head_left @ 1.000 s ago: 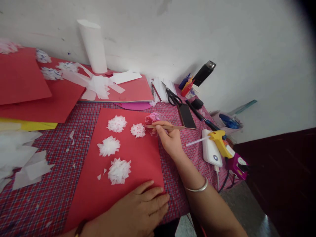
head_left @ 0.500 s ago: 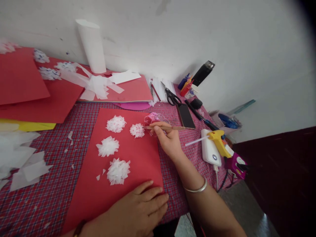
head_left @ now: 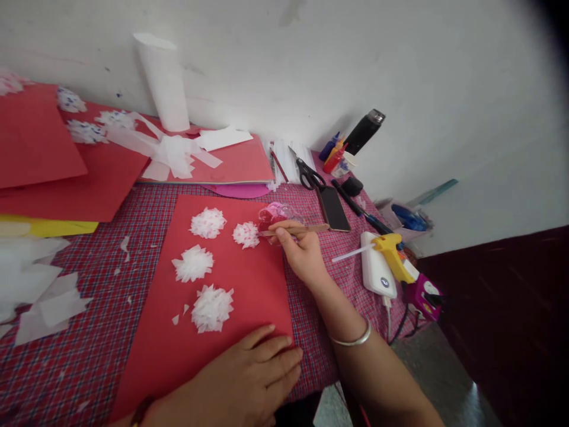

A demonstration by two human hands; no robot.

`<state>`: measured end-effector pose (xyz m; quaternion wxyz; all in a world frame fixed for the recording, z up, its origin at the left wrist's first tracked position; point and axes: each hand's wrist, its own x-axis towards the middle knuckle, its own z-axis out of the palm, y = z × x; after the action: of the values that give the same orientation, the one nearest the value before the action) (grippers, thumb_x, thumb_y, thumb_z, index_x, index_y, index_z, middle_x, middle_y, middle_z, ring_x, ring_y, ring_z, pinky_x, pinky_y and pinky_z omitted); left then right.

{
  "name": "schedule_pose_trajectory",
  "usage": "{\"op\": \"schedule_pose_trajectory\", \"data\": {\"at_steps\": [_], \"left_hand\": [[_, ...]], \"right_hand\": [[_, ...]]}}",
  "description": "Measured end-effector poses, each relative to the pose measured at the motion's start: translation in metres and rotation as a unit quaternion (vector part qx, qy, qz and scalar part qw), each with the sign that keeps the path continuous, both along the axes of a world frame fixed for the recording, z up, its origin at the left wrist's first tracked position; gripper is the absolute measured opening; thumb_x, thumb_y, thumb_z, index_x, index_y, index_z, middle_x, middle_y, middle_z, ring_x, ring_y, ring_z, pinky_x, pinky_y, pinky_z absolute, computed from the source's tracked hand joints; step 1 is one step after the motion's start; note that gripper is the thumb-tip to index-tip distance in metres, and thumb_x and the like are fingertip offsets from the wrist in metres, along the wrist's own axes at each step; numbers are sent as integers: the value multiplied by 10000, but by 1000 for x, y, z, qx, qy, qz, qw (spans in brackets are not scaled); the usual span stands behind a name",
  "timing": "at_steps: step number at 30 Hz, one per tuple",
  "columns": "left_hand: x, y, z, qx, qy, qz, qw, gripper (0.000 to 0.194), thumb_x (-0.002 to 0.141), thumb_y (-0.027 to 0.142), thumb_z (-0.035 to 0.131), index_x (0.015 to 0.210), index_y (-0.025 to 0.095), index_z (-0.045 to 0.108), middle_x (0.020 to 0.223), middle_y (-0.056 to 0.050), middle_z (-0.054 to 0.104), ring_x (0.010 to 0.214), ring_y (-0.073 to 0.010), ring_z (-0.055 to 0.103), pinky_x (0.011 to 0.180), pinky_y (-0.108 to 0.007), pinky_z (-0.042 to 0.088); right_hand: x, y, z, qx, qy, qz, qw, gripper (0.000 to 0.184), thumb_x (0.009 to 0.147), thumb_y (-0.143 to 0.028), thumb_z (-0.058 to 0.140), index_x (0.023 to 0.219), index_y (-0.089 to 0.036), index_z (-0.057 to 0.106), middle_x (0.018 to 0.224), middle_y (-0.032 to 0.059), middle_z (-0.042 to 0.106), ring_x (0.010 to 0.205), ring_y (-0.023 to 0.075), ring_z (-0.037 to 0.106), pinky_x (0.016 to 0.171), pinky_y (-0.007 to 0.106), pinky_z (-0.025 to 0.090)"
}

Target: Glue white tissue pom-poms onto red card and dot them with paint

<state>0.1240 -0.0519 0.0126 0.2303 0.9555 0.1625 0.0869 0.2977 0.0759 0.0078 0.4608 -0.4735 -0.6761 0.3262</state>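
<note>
My right hand (head_left: 303, 254) is closed around a thin wooden-handled paintbrush (head_left: 316, 228). Its tip reaches the right edge of a small white tissue-paper flower (head_left: 245, 235) dotted with pink. Behind those fingers sits a clear plastic dish with pink and red paint (head_left: 272, 212), partly hidden. With fingers stretched out, my left hand (head_left: 253, 373) lies flat on the lower right of a red card sheet (head_left: 253, 284). The sheet also bears a pink-tinged flower (head_left: 208, 223) at the top and two white flowers below it, (head_left: 194, 263) being the smaller.
Scissors (head_left: 307, 173), a phone (head_left: 334, 209) and paint bottles (head_left: 335, 155) lie beyond my right hand. A yellow glue gun (head_left: 395, 256) rests on a white power bank (head_left: 377, 270). Cut white paper (head_left: 48, 302) is at left; a white paper roll (head_left: 166, 86) stands by the wall.
The view has shifted very slightly. The brush handle has tipped a little lower at its far end, while its tip stays by the small flower. My left hand remains flat.
</note>
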Motion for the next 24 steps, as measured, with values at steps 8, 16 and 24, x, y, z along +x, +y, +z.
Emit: {"op": "schedule_pose_trajectory", "data": {"at_steps": [8,16,24], "left_hand": [[-3,1,2,-7,-6,-9,1000,467,965,358,555,1389,163,529,1453,-52,576,1314,-218,522,1175,-366,290],[-3,0,8,-13,7,-7,1000,487,950,342,579,1392,152,503,1473,-55,553,1330,-239,495,1193,-394,251],[-5,-3,-10,-22,-12,-3,1000,470,1002,372,468,1431,182,441,1525,-17,493,1390,-224,418,1222,-383,118]], "right_hand": [[1,2,-4,-8,-9,25,1000,172,927,-260,539,881,-201,693,775,24,711,716,163,678,695,296,527],[3,1,0,-5,-1,10,1000,137,905,-260,551,867,-194,665,736,11,672,681,160,660,676,297,511],[20,7,3,-4,105,-102,989,115,857,-315,613,855,-211,662,710,-14,612,618,126,576,618,267,488]]}}
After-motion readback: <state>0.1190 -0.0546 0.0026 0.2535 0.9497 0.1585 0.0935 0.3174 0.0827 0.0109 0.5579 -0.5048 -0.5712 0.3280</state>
